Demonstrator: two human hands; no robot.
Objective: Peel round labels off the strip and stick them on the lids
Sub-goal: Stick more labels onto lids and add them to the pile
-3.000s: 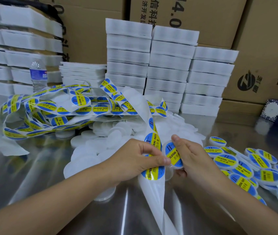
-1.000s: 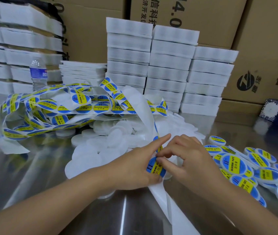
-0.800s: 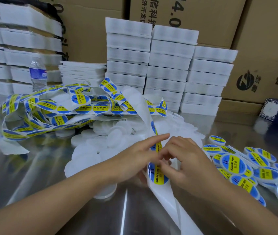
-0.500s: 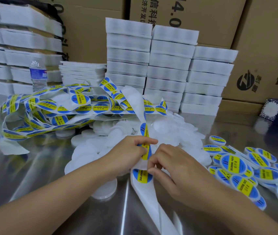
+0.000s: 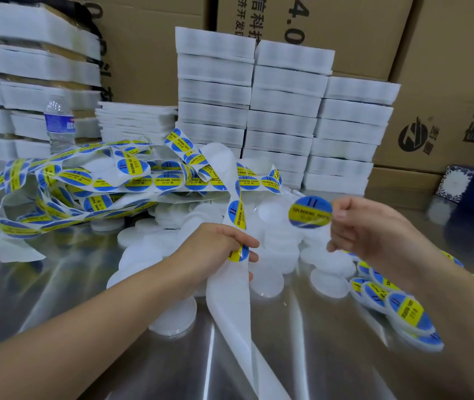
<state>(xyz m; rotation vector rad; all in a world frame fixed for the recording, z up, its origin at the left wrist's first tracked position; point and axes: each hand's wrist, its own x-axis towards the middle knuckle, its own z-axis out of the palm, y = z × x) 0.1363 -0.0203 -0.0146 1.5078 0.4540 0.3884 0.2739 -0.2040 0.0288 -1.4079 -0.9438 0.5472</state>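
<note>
Your right hand (image 5: 370, 233) has just pulled a label (image 5: 310, 212) free, pinching its edge; your left hand (image 5: 214, 251) grips the strip (image 5: 230, 301). Next: a lid (image 5: 329, 284).

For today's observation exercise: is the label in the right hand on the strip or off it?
Off. The round label is pinched by its edge in the right hand, apart from the strip that the left hand grips.
</note>
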